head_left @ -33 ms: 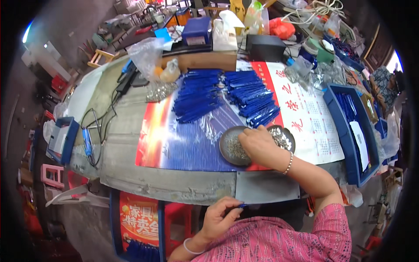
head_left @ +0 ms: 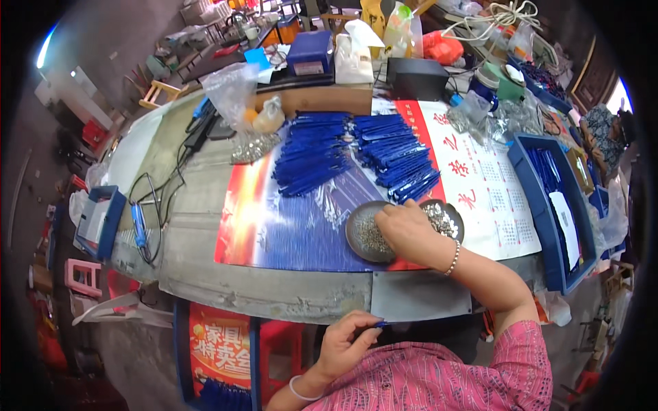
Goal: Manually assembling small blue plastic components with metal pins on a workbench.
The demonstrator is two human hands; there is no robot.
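Observation:
My right hand [head_left: 413, 236] reaches over a round dark dish [head_left: 352, 244] of small metal pieces [head_left: 370, 236]. Its fingertips are pinched together down at the pieces, and what lies between them is hidden. Beside it, partly behind the hand, a second dark dish [head_left: 460, 220] holds shiny silvery bits [head_left: 439, 218]. Close to my body, below the table edge, my left hand [head_left: 345, 346] is closed on a slim blue piece [head_left: 381, 324]; only its end shows past the fingers. Two piles of slim blue strips [head_left: 312, 154] lie beyond the dishes on a printed poster [head_left: 274, 233].
A blue tray [head_left: 556, 274] with more strips stands at the right. Below the table at left, another blue tray [head_left: 181, 363] holds strips. A corded blue tool [head_left: 138, 222], bags of metal pieces [head_left: 255, 147] and a black box [head_left: 415, 79] are on the table. Another person [head_left: 603, 137] sits far right.

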